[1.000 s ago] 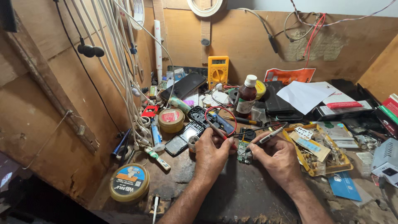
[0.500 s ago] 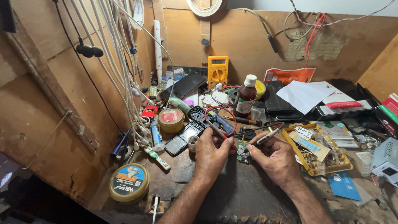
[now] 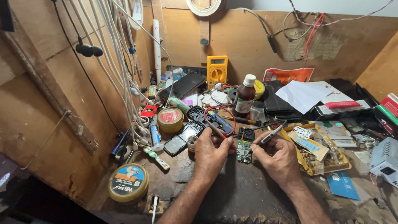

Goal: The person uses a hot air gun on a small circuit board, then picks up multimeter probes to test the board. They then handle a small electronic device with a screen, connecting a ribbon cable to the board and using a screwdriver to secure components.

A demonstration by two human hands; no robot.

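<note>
**Probes on a small circuit board**

Little had moved since the earlier frames: both hands stayed over the board, the probe tips shifting only slightly.

The worktop [image 3: 248, 195] was dark, scuffed and crowded, boxed in by bare brown plywood walls hung with white cables [image 3: 118, 62]. A yellow multimeter [image 3: 217, 70] leaned against the back wall, and a brown bottle with a white cap [image 3: 244, 96] stood before it. A round yellow tin [image 3: 128, 183] sat near the front left edge.

The small green circuit board [image 3: 243, 151] lay flat between the two hands. The left hand [image 3: 210, 155] was closed around a red-tipped probe [image 3: 218, 132], touching the board's left edge. The right hand [image 3: 278, 159] pinched a slim black-and-silver probe [image 3: 271, 133], its tip just above the board.
</note>
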